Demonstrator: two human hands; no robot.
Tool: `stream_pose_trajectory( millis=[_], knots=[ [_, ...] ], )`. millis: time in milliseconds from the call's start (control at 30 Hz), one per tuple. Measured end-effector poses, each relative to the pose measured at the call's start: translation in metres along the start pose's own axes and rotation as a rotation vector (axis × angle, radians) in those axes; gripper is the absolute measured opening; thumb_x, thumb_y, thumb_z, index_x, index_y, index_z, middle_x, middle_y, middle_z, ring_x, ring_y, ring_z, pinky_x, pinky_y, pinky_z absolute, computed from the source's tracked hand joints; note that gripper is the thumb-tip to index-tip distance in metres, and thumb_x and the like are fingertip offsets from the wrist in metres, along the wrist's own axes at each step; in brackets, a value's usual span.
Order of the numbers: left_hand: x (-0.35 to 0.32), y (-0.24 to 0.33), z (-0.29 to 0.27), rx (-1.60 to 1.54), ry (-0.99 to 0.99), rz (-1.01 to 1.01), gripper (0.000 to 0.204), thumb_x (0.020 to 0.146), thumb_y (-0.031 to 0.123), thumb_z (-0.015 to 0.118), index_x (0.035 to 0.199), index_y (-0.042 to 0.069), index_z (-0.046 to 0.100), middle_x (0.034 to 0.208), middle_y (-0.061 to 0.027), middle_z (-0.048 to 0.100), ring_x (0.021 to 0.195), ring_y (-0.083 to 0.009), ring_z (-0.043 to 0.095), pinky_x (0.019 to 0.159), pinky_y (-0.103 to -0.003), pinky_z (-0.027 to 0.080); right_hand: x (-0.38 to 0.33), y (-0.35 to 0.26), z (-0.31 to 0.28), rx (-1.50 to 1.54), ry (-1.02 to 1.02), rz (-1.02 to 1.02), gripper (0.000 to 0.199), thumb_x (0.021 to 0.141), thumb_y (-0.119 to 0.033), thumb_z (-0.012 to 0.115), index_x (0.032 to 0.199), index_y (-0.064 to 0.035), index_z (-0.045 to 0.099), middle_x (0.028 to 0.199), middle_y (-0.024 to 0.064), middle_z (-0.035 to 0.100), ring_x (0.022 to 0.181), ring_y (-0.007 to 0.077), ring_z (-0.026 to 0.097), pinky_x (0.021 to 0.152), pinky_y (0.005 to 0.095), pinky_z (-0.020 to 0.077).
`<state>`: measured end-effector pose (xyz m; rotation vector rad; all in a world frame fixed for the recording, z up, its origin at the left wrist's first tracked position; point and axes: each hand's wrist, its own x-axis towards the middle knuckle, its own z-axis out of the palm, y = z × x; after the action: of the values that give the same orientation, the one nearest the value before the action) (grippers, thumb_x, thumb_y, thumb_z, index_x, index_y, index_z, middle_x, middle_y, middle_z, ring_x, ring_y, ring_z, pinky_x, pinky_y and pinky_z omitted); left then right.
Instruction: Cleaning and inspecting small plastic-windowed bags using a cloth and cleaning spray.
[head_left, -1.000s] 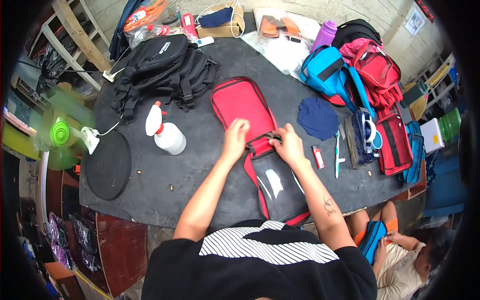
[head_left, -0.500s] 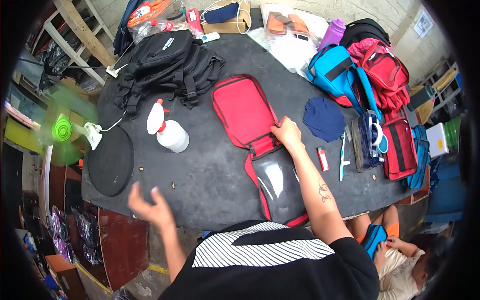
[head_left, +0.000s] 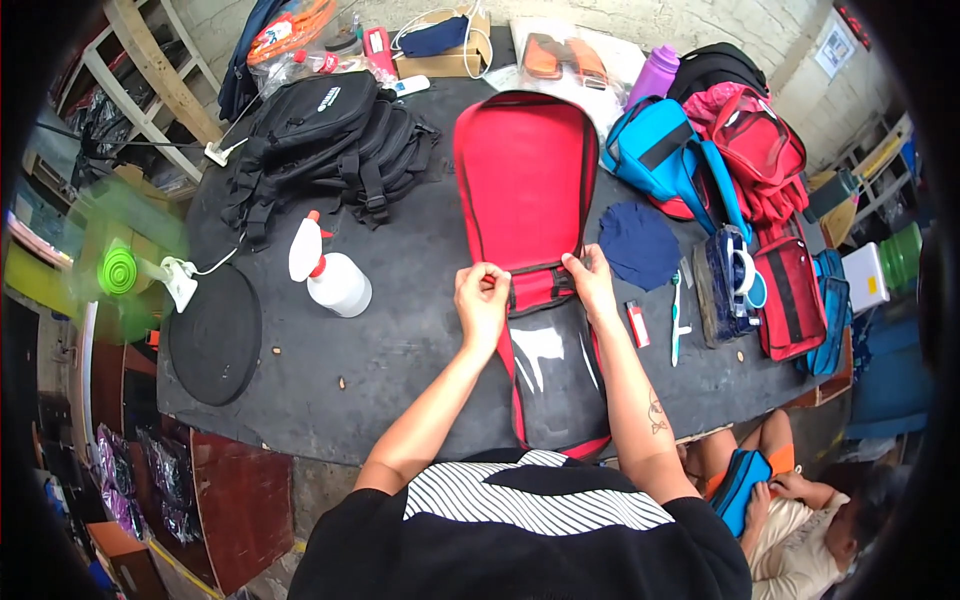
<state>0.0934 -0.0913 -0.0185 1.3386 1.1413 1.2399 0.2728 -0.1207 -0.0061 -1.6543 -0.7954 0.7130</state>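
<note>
A red zip-up pouch with black trim [head_left: 525, 185] lies opened out in front of me, its red half tilted up and its clear plastic half [head_left: 556, 375] toward me on the table. My left hand [head_left: 482, 303] pinches the left end of the black strip between the two halves. At the right end of that strip, my right hand [head_left: 590, 280] grips the edge, thumb on top. Right of the pouch lie a dark blue cloth [head_left: 640, 243], a red and white lighter-sized item [head_left: 637, 323] and a toothbrush [head_left: 676, 318]. A white spray bottle [head_left: 338, 284] stands at left.
Black backpacks [head_left: 320, 150] lie at the far left, a round black pad [head_left: 215, 335] at the near left. Blue and red bags [head_left: 655, 150], a purple bottle [head_left: 655, 75] and a clear case [head_left: 722, 290] line the right. A seated person [head_left: 800, 520] holds a blue pouch at lower right.
My left hand has come from the near left of the table to the pouch and taken hold of its strip. The red half has risen off the table. My right hand stays on the pouch.
</note>
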Motion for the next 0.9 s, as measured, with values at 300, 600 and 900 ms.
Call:
stream_pose_trajectory(
  millis=[300, 600, 900],
  knots=[
    [0.013, 0.017, -0.026, 0.264, -0.149, -0.096, 0.040, 0.074, 0.003, 0.073, 0.114, 0.011, 0.069, 0.098, -0.0063, 0.050, 0.075, -0.0134, 0.055, 0.066, -0.030, 0.048, 0.009, 0.005, -0.004, 0.419, -0.129, 0.356, 0.029, 0.075, 0.008, 0.067, 0.092, -0.0076, 0.049, 0.071, 0.0022, 0.057, 0.060, 0.0101, 0.054, 0.056, 0.0241, 0.0447],
    [0.050, 0.027, 0.010, 0.416, -0.365, 0.425, 0.026, 0.072, -0.003, 0.069, 0.097, 0.005, 0.072, 0.096, -0.0113, 0.057, 0.082, -0.0250, 0.060, 0.073, -0.036, 0.049, 0.020, 0.010, 0.025, 0.183, 0.022, 0.207, 0.035, 0.070, 0.013, 0.068, 0.092, -0.0049, 0.047, 0.072, 0.0030, 0.056, 0.061, 0.0125, 0.055, 0.052, 0.0267, 0.0453],
    [0.036, -0.005, 0.038, 0.568, -0.292, 0.440, 0.008, 0.076, 0.003, 0.065, 0.082, 0.005, 0.061, 0.086, -0.0093, 0.055, 0.076, -0.0307, 0.064, 0.063, -0.044, 0.051, 0.030, 0.012, -0.003, 0.139, -0.199, 0.346, 0.036, 0.074, 0.003, 0.072, 0.099, -0.0049, 0.048, 0.074, 0.0059, 0.056, 0.064, 0.0169, 0.056, 0.054, 0.0320, 0.0452]
  ],
)
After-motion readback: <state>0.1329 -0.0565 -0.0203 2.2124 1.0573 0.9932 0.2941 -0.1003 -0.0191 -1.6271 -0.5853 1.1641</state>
